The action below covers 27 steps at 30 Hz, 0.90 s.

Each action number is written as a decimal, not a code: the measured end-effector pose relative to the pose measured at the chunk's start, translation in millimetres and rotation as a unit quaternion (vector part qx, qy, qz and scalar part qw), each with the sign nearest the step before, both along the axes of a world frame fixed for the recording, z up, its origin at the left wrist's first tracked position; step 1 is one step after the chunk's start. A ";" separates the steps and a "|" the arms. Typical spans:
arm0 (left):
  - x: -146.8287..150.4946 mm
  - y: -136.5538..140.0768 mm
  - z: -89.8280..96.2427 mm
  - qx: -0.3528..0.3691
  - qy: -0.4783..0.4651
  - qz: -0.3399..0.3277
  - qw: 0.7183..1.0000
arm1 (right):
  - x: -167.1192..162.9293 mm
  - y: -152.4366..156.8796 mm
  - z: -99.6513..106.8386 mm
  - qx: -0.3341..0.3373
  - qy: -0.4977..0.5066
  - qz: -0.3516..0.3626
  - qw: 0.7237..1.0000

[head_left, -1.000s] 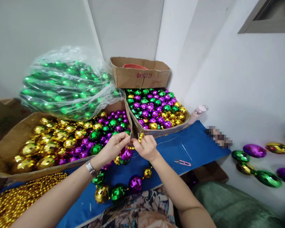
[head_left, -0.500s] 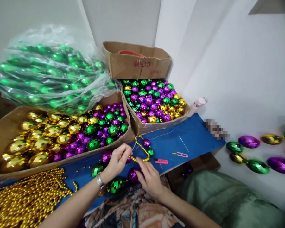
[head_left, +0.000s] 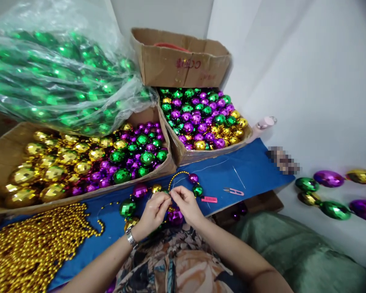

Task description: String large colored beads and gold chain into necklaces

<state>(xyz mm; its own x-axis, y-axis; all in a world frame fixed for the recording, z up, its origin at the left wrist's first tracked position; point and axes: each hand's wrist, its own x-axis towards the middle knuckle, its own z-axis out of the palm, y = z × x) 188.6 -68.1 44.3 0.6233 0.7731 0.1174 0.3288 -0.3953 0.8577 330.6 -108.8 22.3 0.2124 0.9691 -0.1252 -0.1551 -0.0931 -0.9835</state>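
Observation:
My left hand (head_left: 154,213), with a metal watch on its wrist, is closed in a pinch. My right hand (head_left: 187,205) is pinched too, and its fingertips meet those of the left. Between them they grip the thread of a bead necklace, though the exact spot is hidden by the fingers. A gold bead strand (head_left: 178,173) of this necklace arches up beyond the fingers to a purple ball (head_left: 193,178) and a green ball (head_left: 198,190). Larger balls, such as a purple one (head_left: 175,217) and a green one (head_left: 127,208), lie around and below my hands.
Left on the blue cloth (head_left: 253,162) lie many gold bead strings (head_left: 33,248). Cardboard boxes of shiny balls (head_left: 56,173) line the back, under a plastic bag of green ones (head_left: 61,81). Pink snips (head_left: 233,191), a pink-black small item (head_left: 209,200) and a needle-like rod (head_left: 239,177) lie right.
My right hand has gone from spread fingers on the gold strand to a pinch against my left fingertips. The gold loop has shifted, and the camera view has tilted slightly.

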 end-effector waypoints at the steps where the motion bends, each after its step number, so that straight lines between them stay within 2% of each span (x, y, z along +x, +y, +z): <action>1: -1.4 -0.6 0.6 -0.009 -0.002 0.006 1.000 | -1.0 2.4 2.7 0.004 0.011 0.003 1.000; 5: -8.8 -2.2 3.9 -0.041 -0.059 0.052 0.996 | 2.8 12.9 15.2 0.013 0.086 0.014 0.996; 9: -17.9 -2.9 6.0 -0.102 -0.115 0.072 0.985 | 9.9 27.2 16.8 0.017 0.132 0.068 0.989; 14: -24.6 0.2 -2.1 -0.178 -0.148 0.066 0.970 | 12.4 41.1 -1.8 0.045 0.062 0.075 0.994; 19: -24.2 5.6 -13.8 -0.274 -0.165 0.116 0.940 | 8.9 40.3 -13.6 0.009 0.021 0.110 0.994; 24: -23.2 8.7 -13.7 -0.278 -0.147 0.133 0.940 | 12.5 39.1 -7.9 0.024 -0.066 0.161 0.985; 27: -23.0 9.0 -15.8 -0.270 -0.156 0.146 0.939 | 15.6 40.5 -1.4 0.039 -0.082 0.186 0.978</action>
<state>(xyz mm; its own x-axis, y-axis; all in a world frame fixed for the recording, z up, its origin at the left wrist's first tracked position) 165.6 -59.1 28.4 0.3758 0.9051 -0.1990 0.0546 0.1927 0.9797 346.3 -68.2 20.9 -0.1446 0.9886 -0.0425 0.0366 -0.0376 -0.9986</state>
